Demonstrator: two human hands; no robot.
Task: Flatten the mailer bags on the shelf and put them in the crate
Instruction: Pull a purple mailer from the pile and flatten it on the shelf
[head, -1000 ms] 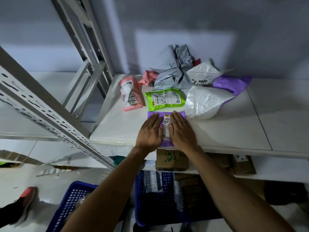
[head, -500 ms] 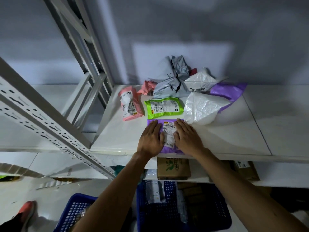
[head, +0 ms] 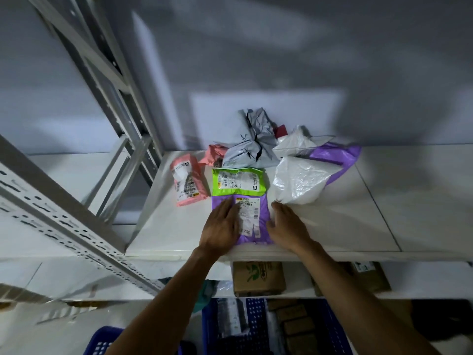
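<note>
A small purple mailer bag [head: 257, 219] with a white label lies flat at the front edge of the white shelf [head: 332, 226]. My left hand [head: 222, 226] presses flat on its left half. My right hand [head: 288, 226] rests flat on the shelf at the bag's right edge. Behind it lie a green mailer [head: 239, 181] and a pink mailer [head: 188, 179]. Farther back sit crumpled grey [head: 252, 149], white [head: 299, 180] and large purple [head: 335, 155] mailers. A blue crate [head: 258, 329] stands on the floor below.
A grey metal shelf upright [head: 64, 216] slants across the left. Cardboard boxes [head: 258, 278] sit on the lower shelf under the bags. A second blue crate [head: 102, 342] shows at the bottom left. The wall rises close behind the pile.
My hands slid apart across the purple mailer: the right hand moved off to its right edge, the left stayed on its left half. The view tilted, so the shelf sits lower in frame.
</note>
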